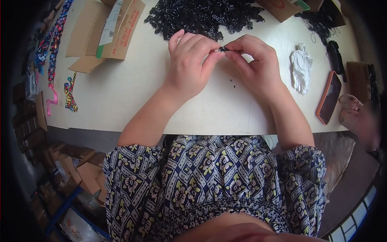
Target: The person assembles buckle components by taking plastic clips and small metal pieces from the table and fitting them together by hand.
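My left hand (189, 60) and my right hand (256, 60) meet over the table, fingertips pinched together. Between them is a small black piece with a shiny metal bit (221, 49), mostly hidden by the fingers. Both hands are closed on it, the left thumb and forefinger at one end, the right at the other. Just beyond the hands spreads a large pile of small black pieces with metal loops (201, 18). Its near edge lies close to my left fingertips.
An open cardboard box (117, 36) stands at left, near patterned ribbons (52, 52) and a patterned bow (70, 94). Right lie a crumpled white tissue (301, 68), an orange-edged phone (329, 99) and a black object (335, 58). Another person's hand (350, 115) is at the right edge.
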A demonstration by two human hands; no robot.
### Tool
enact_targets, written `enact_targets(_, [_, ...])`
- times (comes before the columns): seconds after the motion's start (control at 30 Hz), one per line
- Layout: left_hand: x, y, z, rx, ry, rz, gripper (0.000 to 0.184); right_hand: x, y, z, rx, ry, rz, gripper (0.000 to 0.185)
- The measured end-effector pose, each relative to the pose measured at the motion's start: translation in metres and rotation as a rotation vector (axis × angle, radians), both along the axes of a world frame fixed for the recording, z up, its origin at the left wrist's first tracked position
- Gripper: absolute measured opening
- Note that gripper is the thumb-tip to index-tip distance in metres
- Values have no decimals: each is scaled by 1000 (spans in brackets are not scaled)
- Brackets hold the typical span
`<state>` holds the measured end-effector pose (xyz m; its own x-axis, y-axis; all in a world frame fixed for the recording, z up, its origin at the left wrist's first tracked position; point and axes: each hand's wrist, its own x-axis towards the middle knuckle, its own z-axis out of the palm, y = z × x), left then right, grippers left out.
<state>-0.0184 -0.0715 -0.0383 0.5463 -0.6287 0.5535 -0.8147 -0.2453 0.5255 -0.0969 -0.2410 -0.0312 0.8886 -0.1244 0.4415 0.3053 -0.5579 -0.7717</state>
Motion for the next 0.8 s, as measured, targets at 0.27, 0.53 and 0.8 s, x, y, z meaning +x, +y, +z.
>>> enact_targets(0.27, [0, 1, -1, 57, 0, 20, 14, 0, 1, 1, -2, 0, -8, 9])
enact_targets(0.53, [0, -1, -1, -15, 2, -18, 21, 0, 0, 0, 15, 30, -19, 10])
enact_targets(0.8, [1, 1, -4, -11, -30, -14, 16, 0, 2, -1, 57, 16, -19, 11])
